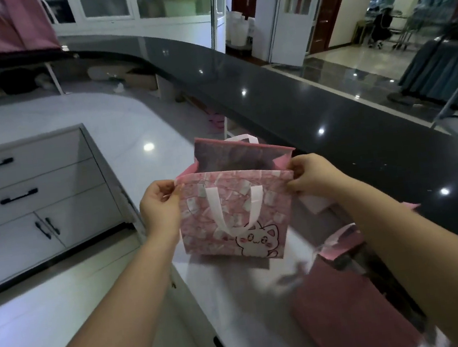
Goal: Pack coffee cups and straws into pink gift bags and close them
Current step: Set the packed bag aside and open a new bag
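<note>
Item 1. Pink gift bag (232,213), cat print, pale ribbon handle (236,218) hanging down the near panel. I logged it upright near the edge of the pale surface (239,316), between both hands. I could not tell whether its base rested there or hung just above.

Item 2. Left hand (160,207): fingers (166,191) pinched on the near panel's top left corner.

Item 3. Right hand (311,176): fingers (298,185) pinched on the top right corner. I judged the paired corner grip served to pull the near panel off the far one, keeping the mouth spread and square for loading.

Item 4. Bag interior: dark, and I could not read any contents. I saw no cups or straws, so I judged the packing of this bag not yet begun, or else hidden.

Item 5. More pink bags (351,311), blurred, lying low on the right of the surface, probably stock placed within reach.

Item 6. Grey drawer unit (31,197), left, well apart.
</note>
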Tool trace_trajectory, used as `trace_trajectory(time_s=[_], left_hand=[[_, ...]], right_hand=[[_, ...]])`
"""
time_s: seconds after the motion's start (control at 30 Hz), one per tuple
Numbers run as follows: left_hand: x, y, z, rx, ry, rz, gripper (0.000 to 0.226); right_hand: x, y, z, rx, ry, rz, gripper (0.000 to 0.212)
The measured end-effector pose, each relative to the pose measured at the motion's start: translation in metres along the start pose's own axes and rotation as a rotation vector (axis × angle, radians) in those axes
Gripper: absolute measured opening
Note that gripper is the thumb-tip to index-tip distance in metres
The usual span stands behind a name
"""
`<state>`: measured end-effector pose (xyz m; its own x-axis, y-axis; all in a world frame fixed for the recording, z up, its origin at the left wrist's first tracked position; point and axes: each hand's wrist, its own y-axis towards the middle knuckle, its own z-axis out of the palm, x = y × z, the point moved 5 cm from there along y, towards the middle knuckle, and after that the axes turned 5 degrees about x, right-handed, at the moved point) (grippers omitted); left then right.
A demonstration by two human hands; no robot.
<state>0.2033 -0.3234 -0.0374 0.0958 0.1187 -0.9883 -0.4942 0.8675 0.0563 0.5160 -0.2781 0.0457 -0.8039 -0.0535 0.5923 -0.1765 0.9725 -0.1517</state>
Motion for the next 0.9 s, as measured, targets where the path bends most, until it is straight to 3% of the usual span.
trace_trajectory(time_s=[0.17, 0.27, 0.47, 0.67, 0.9], left_hand=[[-0.03, 0.056, -0.07, -0.091, -0.089, 0.058, 0.023], [-0.044, 0.092, -0.124, -0.125, -0.091, 0.091, 0.022], [-0.05, 0.16, -0.263, -0.217, -0.068, 0.04, 0.014], [-0.044, 0.22, -0.392, -0.352, -0.029, 0.003, 0.01], [-0.032, 0.281, -0.485, -0.514, -0.047, -0.025, 0.012]], right_hand=[[0.095, 0.04, 0.024, -0.025, 0.086, -0.088, 0.017], [0.156, 0.069, 0.06, -0.079, 0.29, -0.123, 0.013], [0.283, 0.13, 0.185, -0.122, 0.598, -0.172, 0.002], [0.39, 0.169, 0.317, -0.085, 0.877, -0.195, 0.014], [0.463, 0.23, 0.397, -0.031, 1.027, -0.207, 0.014]])
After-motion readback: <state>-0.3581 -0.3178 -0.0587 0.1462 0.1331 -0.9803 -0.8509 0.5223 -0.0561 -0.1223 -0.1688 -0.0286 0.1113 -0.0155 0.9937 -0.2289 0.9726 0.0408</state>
